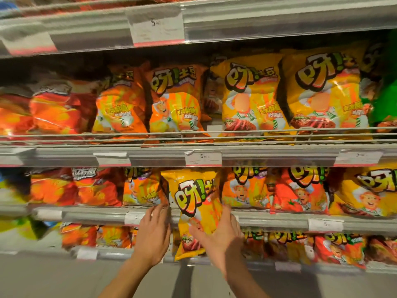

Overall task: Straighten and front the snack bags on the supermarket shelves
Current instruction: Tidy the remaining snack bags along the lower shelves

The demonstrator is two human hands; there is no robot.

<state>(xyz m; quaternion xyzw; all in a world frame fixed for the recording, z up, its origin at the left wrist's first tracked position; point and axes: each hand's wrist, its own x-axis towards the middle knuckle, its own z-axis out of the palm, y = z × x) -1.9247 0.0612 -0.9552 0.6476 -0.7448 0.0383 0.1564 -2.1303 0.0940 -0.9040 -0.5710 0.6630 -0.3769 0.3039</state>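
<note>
A yellow snack bag (194,214) hangs out in front of the shelves, its top level with the second visible row and its bottom corner dropping past the row below, so it covers part of two shelf edges. The right hand (219,231) lies against the bag's lower right side, fingers fairly straight and spread along the edge, thumb across the front over the printed meat picture; whether any finger hooks behind the bag cannot be told. The left hand (153,231) is just left of the bag, fingers extended and loosely together, fingertips (158,208) reaching the shelf edge (96,216) below an orange snack bag (142,188). Whether it touches the yellow bag's left edge is hard to make out (motion blur smears both hands).

On the shelf above, two yellow bags (251,97) stand upright and face forward behind a wire rail (300,131), with orange bags to their left. A green bag (384,87) is cut off at the right border. The red bags (58,108) at far left are too blurred to read. A price tag (203,158) shows a "5"; its smaller print is illegible. The top shelf's goods are cut off by the frame.
</note>
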